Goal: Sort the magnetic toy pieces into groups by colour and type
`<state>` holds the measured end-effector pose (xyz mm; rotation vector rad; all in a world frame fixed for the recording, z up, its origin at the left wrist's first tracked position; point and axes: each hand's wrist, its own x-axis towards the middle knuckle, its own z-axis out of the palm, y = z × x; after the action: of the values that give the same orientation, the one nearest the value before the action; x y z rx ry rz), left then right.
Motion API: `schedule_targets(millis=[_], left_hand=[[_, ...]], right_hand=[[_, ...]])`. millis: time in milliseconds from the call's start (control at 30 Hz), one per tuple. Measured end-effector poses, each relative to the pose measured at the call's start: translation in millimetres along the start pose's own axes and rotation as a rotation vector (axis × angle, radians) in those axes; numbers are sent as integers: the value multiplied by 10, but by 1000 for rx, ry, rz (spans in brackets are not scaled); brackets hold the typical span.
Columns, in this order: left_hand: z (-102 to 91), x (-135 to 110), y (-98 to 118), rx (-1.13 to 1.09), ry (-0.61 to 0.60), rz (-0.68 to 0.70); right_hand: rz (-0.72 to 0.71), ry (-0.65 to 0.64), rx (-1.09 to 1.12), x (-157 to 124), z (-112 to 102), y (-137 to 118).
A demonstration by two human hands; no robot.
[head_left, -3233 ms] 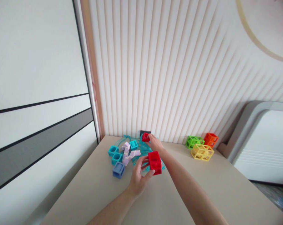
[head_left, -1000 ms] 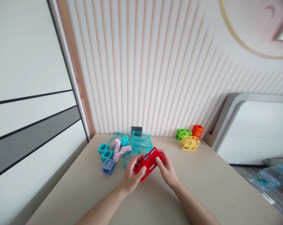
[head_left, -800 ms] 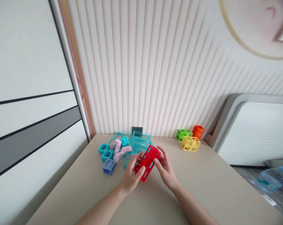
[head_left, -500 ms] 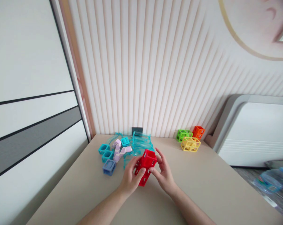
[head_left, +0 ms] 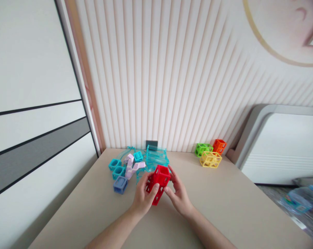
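Observation:
A tall red open-frame block (head_left: 158, 183), two cubes joined end to end, stands nearly upright on the beige table (head_left: 223, 207). My left hand (head_left: 143, 197) grips its left side, thumb on the front. My right hand (head_left: 178, 193) touches its right side with fingers curled around it. Just behind lie clear teal track pieces (head_left: 156, 158), lilac chute pieces (head_left: 131, 166), teal cubes (head_left: 117, 167) and a blue cube (head_left: 120, 184).
Green (head_left: 203, 149), orange (head_left: 219, 145) and yellow (head_left: 210, 159) frame cubes sit at the back right by the ribbed wall. A white rounded unit (head_left: 283, 145) stands to the right. A clear water bottle (head_left: 300, 200) lies low on the right.
A second red cube was fetched from the back and joined to the first. The joined block has since turned from lying slanted to standing upright between both hands.

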<state>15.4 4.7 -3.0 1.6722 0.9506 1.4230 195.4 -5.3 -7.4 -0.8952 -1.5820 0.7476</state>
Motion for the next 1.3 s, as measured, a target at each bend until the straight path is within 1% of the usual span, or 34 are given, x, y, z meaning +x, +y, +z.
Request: schedule_targets(millis=[67,167,300,367,733,900,967,1067,1167,1300], left_hand=[[6,-2,-28,-27,13,-24],[14,-1,-38,-39,-2,-32],[24,6,7,-77,-10,-56],[29,6,25,-98,-16,-72],[34,-4,-18,-87,-16,-68],[36,-3,-9,-105,-16,-103],[54,3,-7,-134,3,-136],[88,33,-8,-180,67,-177],[107,74,-21,-228,134,-183],[109,93,-61,-225,220,-168]], right_hand=[[5,14,2,-2,15,13],[41,29,10,5,34,21],[100,-23,25,32,50,-25],[115,-23,13,46,55,-67],[103,-64,42,77,49,-199],[87,-43,3,62,47,-143],[58,-1,-39,45,60,-85],[-10,41,-106,23,83,-15],[-60,24,-165,12,95,6],[-30,-37,-285,0,107,15]])
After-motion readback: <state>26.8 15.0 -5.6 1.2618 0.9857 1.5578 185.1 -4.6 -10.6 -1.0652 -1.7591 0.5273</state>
